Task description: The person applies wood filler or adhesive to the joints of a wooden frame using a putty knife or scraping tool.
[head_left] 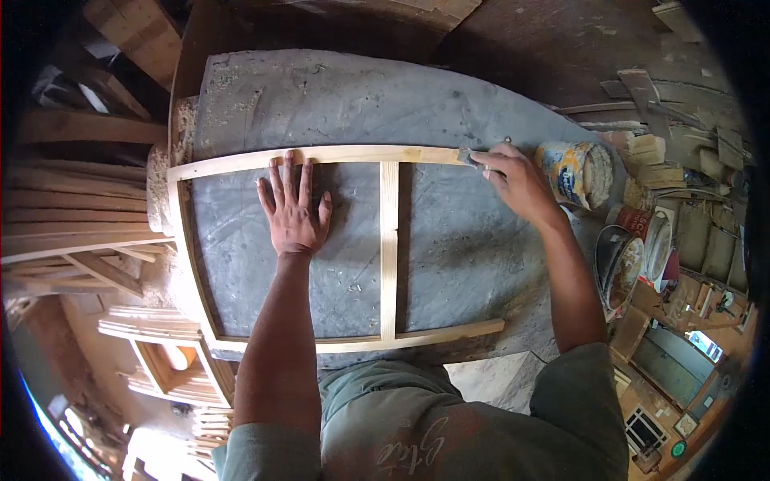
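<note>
One pale wooden frame point(389, 264), lying flat on a broad gray board point(465, 232) — smooth-faced, scuffed, and flecked with crumbs and curled shavings. Made up of slim, straight-edged strips: a long top rail point(345, 154), a side rail point(192, 264) down the left, a bottom rail point(441, 335) with a bare squared end, and a fine-grained middle bar point(389, 200) with a small dark nick partway down, joined to top and bottom. Open at the right side. A yellowish patch on the top rail, near the right hand point(512, 178). At that rail's right end, a thin, flat metal blade point(465, 155), held narrowly in the right hand between thumb and curled fingers. Opposite, the left hand point(293, 210), empty and spread wide, with longer fingertips on the top rail and palm over the gray board; cannot tell whether touching it. Farther out, just beyond the right hand, a round tub point(566, 172) with a yellow-and-blue label and a crusted, whitish mouth; below it, a dark-rimmed bucket point(618, 268) and a red container point(630, 218). Off left, long, rough planks point(80, 200) in layers — and lower down, stacked frames point(164, 353) of light wood.
</note>
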Tool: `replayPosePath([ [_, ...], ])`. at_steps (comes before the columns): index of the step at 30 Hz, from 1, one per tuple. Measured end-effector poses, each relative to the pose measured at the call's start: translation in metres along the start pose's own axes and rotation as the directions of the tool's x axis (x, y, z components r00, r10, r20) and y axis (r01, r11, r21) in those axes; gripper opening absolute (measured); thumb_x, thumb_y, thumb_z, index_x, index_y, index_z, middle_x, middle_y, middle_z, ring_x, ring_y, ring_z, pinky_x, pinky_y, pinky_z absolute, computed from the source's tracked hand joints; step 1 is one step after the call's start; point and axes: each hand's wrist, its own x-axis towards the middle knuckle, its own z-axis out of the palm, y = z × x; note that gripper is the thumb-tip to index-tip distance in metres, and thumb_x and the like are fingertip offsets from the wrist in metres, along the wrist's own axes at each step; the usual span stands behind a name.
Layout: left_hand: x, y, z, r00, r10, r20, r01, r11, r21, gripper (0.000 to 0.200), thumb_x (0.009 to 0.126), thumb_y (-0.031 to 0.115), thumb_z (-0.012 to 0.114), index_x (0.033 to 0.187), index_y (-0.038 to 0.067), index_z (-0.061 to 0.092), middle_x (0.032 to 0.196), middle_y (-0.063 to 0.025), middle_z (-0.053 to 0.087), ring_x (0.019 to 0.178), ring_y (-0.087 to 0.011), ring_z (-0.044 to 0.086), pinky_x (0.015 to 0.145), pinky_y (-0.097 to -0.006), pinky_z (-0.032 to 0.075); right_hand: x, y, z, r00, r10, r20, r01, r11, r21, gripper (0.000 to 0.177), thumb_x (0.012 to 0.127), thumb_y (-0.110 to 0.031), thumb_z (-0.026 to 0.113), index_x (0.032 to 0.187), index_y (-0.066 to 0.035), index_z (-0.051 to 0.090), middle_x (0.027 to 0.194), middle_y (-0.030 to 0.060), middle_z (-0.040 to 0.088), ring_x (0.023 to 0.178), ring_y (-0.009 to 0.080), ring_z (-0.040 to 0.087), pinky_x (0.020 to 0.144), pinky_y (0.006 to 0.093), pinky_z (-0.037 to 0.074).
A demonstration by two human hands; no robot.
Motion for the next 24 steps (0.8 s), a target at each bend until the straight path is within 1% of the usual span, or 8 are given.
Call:
replayPosePath([
  [1, 0.000, 0.001, 0.000, 1.000, -0.002, 0.004, 0.002, 1.000, 0.002, 0.067, 0.095, 0.045, 0.041, 0.154, 0.019, 0.024, 0.162, -0.0070, 0.012, 0.150, -0.0328, 0.004, 0.119, -0.0553, 0.000, 0.000, -0.004, 0.000, 1.000, 0.009, -0.029, -0.010, 1.000, -0.028, 0.031, 0.086, -0.004, 0.063, 0.115, -0.010, 0.068, 0.103, 0.0108, 0.061, 0.098, 0.0314, 0.060, 0.083, 0.0395, 0.048],
  [4, 0.001, 0.001, -0.002, 1.000, 0.000, 0.006, 0.000, 1.000, 0.013, 0.067, 0.095, 0.046, 0.041, 0.154, 0.019, 0.024, 0.162, -0.0073, 0.012, 0.150, -0.0323, 0.004, 0.119, -0.0543, 0.000, 0.000, 0.011, 0.010, 0.988, -0.132, -0.082, 0.112, 0.971, -0.213, 0.030, 0.085, -0.003, 0.061, 0.113, -0.012, 0.069, 0.099, 0.0090, 0.060, 0.096, 0.0299, 0.059, 0.084, 0.0420, 0.046],
  [7, 0.001, 0.001, -0.003, 1.000, 0.007, -0.010, -0.007, 1.000, 0.021, 0.067, 0.095, 0.046, 0.041, 0.154, 0.018, 0.024, 0.162, -0.0078, 0.013, 0.150, -0.0311, 0.004, 0.120, -0.0523, 0.000, -0.001, 0.011, 0.001, 0.994, -0.094, -0.056, 0.068, 0.932, -0.355, 0.031, 0.085, -0.003, 0.060, 0.111, -0.015, 0.071, 0.100, 0.0079, 0.059, 0.099, 0.0289, 0.057, 0.087, 0.0457, 0.043],
  [10, 0.000, 0.001, -0.001, 1.000, 0.002, -0.010, -0.002, 1.000, 0.016, 0.066, 0.095, 0.046, 0.041, 0.153, 0.018, 0.025, 0.162, -0.0078, 0.014, 0.150, -0.0319, 0.005, 0.119, -0.0536, 0.001, 0.004, -0.011, -0.005, 0.989, -0.142, -0.051, 0.111, 0.918, -0.382, 0.034, 0.083, -0.002, 0.063, 0.113, -0.015, 0.070, 0.104, 0.0072, 0.059, 0.102, 0.0279, 0.057, 0.088, 0.0424, 0.045],
  [13, 0.000, -0.001, 0.001, 1.000, 0.002, -0.017, -0.002, 1.000, -0.014, 0.065, 0.095, 0.046, 0.041, 0.153, 0.019, 0.028, 0.162, -0.0072, 0.015, 0.150, -0.0336, 0.007, 0.119, -0.0562, 0.002, 0.009, -0.009, 0.010, 0.988, -0.147, -0.041, 0.117, 0.899, -0.423, 0.033, 0.084, -0.003, 0.062, 0.113, -0.015, 0.070, 0.105, 0.0076, 0.058, 0.104, 0.0281, 0.056, 0.088, 0.0437, 0.044],
  [17, 0.000, 0.000, 0.000, 1.000, 0.005, -0.021, -0.004, 1.000, 0.010, 0.065, 0.095, 0.046, 0.041, 0.154, 0.021, 0.024, 0.162, -0.0067, 0.014, 0.150, -0.0307, 0.005, 0.120, -0.0526, 0.001, 0.007, 0.010, 0.006, 0.997, -0.082, 0.002, 0.075, 0.914, -0.399, 0.032, 0.085, -0.004, 0.062, 0.114, -0.015, 0.070, 0.103, 0.0077, 0.058, 0.104, 0.0293, 0.056, 0.089, 0.0452, 0.043],
  [20, 0.000, -0.001, 0.002, 0.999, 0.002, -0.033, -0.003, 1.000, -0.025, 0.065, 0.095, 0.046, 0.041, 0.153, 0.021, 0.027, 0.162, -0.0060, 0.014, 0.150, -0.0328, 0.007, 0.119, -0.0557, 0.002, 0.004, 0.000, -0.006, 0.999, -0.045, -0.025, 0.029, 0.895, -0.445, 0.033, 0.084, -0.003, 0.063, 0.114, -0.014, 0.070, 0.103, 0.0076, 0.058, 0.104, 0.0296, 0.056, 0.089, 0.0455, 0.043],
  [24, -0.001, -0.001, 0.002, 1.000, 0.000, -0.027, 0.000, 1.000, -0.007, 0.065, 0.095, 0.047, 0.040, 0.153, 0.021, 0.026, 0.162, -0.0057, 0.014, 0.150, -0.0317, 0.006, 0.119, -0.0550, 0.001, 0.002, -0.009, 0.009, 0.987, -0.137, -0.083, 0.111, 0.958, -0.264, 0.031, 0.087, -0.006, 0.057, 0.113, -0.016, 0.071, 0.104, 0.0096, 0.059, 0.102, 0.0302, 0.056, 0.091, 0.0465, 0.042],
])
